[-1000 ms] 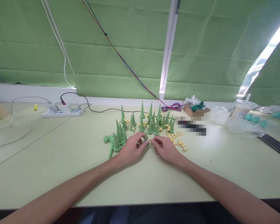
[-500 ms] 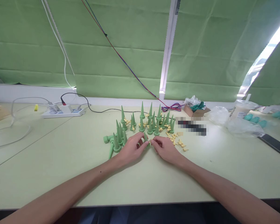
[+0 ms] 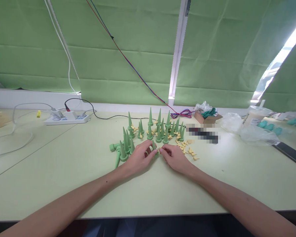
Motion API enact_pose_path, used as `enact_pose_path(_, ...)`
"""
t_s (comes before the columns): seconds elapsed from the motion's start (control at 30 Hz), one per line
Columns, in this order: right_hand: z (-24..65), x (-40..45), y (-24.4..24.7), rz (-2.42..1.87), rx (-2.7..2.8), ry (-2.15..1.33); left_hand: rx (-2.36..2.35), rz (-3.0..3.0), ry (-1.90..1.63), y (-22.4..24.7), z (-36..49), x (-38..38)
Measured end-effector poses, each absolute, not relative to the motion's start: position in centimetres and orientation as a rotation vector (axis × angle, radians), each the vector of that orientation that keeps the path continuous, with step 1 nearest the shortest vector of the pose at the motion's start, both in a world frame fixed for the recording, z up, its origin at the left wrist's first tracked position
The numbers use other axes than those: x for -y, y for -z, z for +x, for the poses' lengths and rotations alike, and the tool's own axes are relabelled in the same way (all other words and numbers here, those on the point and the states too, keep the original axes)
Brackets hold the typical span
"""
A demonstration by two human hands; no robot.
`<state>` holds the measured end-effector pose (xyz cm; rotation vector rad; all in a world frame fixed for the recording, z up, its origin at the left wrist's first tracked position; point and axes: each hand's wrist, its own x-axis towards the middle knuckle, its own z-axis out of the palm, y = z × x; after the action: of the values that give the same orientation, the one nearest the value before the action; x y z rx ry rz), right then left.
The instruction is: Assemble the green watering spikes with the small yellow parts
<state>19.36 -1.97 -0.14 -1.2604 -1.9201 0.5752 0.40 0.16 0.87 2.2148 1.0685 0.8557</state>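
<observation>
My left hand (image 3: 142, 154) is closed round a green cone (image 3: 154, 144), whose tip shows between the fingers. My right hand (image 3: 172, 156) pinches a small yellow piece (image 3: 159, 149) against the side of that cone; the fingertips of both hands nearly meet there. Beyond the hands stand several green cones (image 3: 150, 118), some with yellow pieces at their bases. More upright cones (image 3: 122, 153) are beside my left hand, with one cone lying down (image 3: 117, 158). Loose yellow pieces (image 3: 191, 152) are scattered to the right of my right hand.
A power strip (image 3: 66, 120) with cables lies at the back left. At the back right are a small cardboard box (image 3: 207, 119), clear plastic bags (image 3: 256, 134), a lidded cup (image 3: 254, 115) and a black phone (image 3: 292, 153). A blurred dark object (image 3: 203, 135) lies behind the yellow pieces.
</observation>
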Motion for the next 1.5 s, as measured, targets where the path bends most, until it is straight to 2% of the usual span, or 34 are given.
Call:
enact_pose_path(0.73,19.35,1.86,0.2,-1.269,1.919,-0.563,-1.071,2.214,-0.857,-0.73,0.34,-0.25)
enact_pose_path(1.5,19.48,2.1,0.06,-1.297,1.909,-0.605,-0.841,2.266,-0.905,-0.95,0.18,0.0)
